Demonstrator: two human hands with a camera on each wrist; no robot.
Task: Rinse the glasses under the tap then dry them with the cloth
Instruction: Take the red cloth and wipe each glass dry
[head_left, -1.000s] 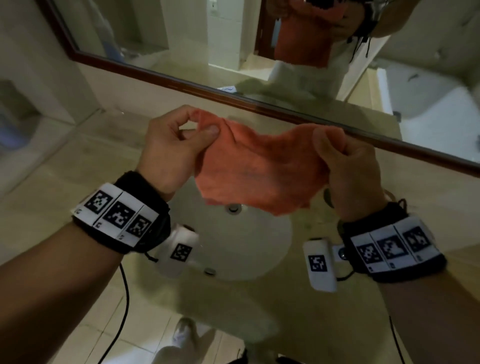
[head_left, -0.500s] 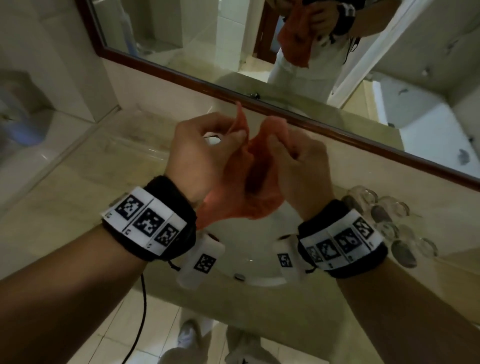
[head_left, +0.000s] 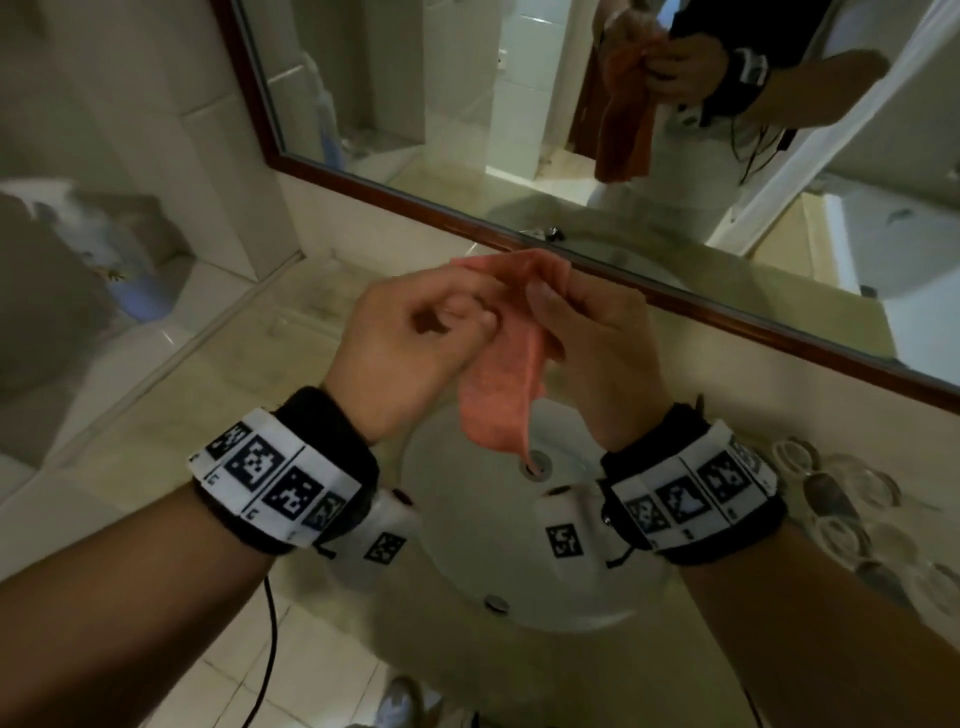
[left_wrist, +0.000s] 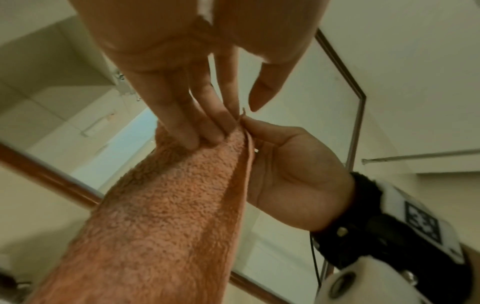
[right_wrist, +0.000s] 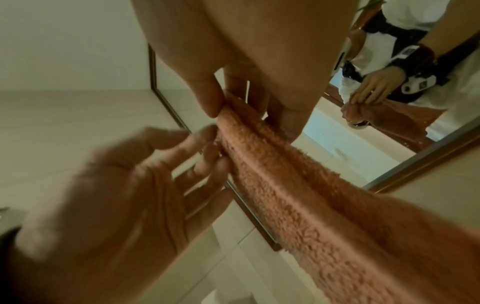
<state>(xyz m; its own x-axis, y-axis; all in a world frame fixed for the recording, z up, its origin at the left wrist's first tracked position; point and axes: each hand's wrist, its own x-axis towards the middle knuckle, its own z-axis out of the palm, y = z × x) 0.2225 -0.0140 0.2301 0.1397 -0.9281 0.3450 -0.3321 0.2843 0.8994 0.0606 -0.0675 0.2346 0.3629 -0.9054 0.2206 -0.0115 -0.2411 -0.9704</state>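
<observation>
An orange terry cloth (head_left: 498, 384) hangs folded lengthwise above the white sink (head_left: 597, 613). My right hand (head_left: 545, 296) pinches its top edge between thumb and fingers, plain in the right wrist view (right_wrist: 246, 117). Just left of it is my left hand (head_left: 462, 317); in the left wrist view (left_wrist: 233, 121) its straight fingers touch the cloth's (left_wrist: 161, 205) top and the thumb stands apart. Several clear glasses (head_left: 852, 499) stand on the counter to the right of the sink. The tap is hidden behind my hands.
A framed mirror (head_left: 519, 104) runs along the wall just behind the sink. The beige stone counter (head_left: 182, 415) stretches left to a tiled wall. The drain (head_left: 537, 462) lies below the cloth's hanging end. Cables trail from both wristbands.
The hands, first apart with the cloth spread between them, came together and folded it. The left hand's pinch has loosened to straight fingers; the cloth now hangs from the right hand.
</observation>
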